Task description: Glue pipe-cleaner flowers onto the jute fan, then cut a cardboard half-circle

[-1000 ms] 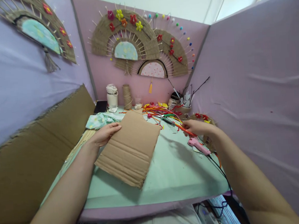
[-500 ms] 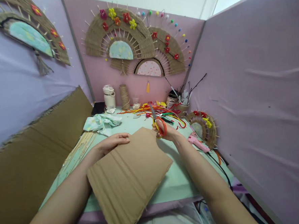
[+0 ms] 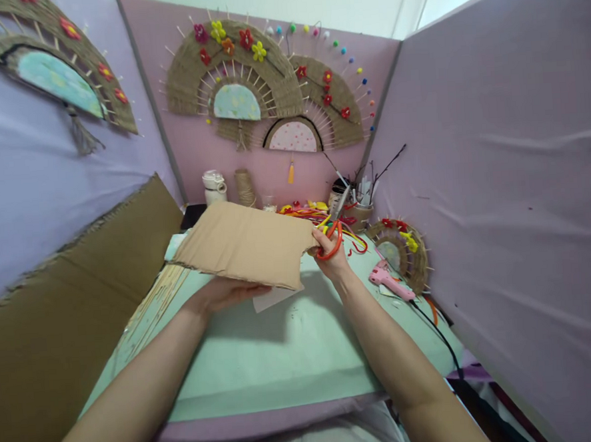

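A brown cardboard sheet point(image 3: 246, 240) is lifted and tilted over the table, with a curved notch cut in its right edge. My left hand point(image 3: 234, 293) holds it from below at the near edge; its fingertips are partly hidden underneath. My right hand point(image 3: 330, 252) is closed around scissors point(image 3: 335, 238) with orange and yellow handles, their blades pointing up and away. Its fingers also touch the cardboard's right corner. Beneath the near edge, a white paper-like piece point(image 3: 275, 298) sticks out.
A pink glue gun point(image 3: 392, 282) with a black cord lies at right, by a small decorated fan point(image 3: 402, 248). Thin sticks point(image 3: 153, 300) lie at left beside a large cardboard panel point(image 3: 81, 314). A white bottle point(image 3: 214, 187) and twine spool point(image 3: 245, 188) stand at the back.
The cardboard has been turned and raised away from me, off the table's front edge. My left hand has moved from its far edge to underneath. The scissors now point further right.
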The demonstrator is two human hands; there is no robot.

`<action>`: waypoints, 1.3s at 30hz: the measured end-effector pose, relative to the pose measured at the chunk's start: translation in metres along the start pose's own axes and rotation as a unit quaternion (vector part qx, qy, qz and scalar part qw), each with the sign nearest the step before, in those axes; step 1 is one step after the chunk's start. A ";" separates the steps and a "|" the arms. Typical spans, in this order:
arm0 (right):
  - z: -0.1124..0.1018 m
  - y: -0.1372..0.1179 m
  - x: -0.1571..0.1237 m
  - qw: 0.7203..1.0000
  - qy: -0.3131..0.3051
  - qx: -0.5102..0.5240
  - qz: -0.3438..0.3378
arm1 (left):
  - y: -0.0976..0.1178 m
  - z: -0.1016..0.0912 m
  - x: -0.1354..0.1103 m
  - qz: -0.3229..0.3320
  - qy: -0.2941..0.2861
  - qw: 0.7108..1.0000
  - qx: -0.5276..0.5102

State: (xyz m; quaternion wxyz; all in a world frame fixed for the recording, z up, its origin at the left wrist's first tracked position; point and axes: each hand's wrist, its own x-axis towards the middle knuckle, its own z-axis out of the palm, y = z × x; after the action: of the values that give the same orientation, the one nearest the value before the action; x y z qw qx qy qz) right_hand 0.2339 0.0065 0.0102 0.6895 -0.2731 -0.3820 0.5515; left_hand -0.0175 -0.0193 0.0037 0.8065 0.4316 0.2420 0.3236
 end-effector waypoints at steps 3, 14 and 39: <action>-0.007 0.000 0.000 0.999 0.023 -0.014 -0.036 | -0.009 0.010 -0.001 -0.010 -0.082 0.997 -0.006; -0.012 0.006 -0.012 0.995 0.027 -0.082 0.054 | -0.020 0.046 0.018 0.208 0.214 0.950 -0.091; 0.025 0.024 -0.060 0.939 -0.244 -0.164 0.177 | -0.021 0.045 0.016 0.235 0.262 0.920 -0.174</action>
State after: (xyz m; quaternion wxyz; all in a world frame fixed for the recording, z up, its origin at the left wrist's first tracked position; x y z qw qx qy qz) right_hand 0.1940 -0.0471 -0.0091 0.4121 -0.3024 -0.5694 0.6439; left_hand 0.0302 -0.0412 0.0069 0.6774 0.2289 0.2758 0.6424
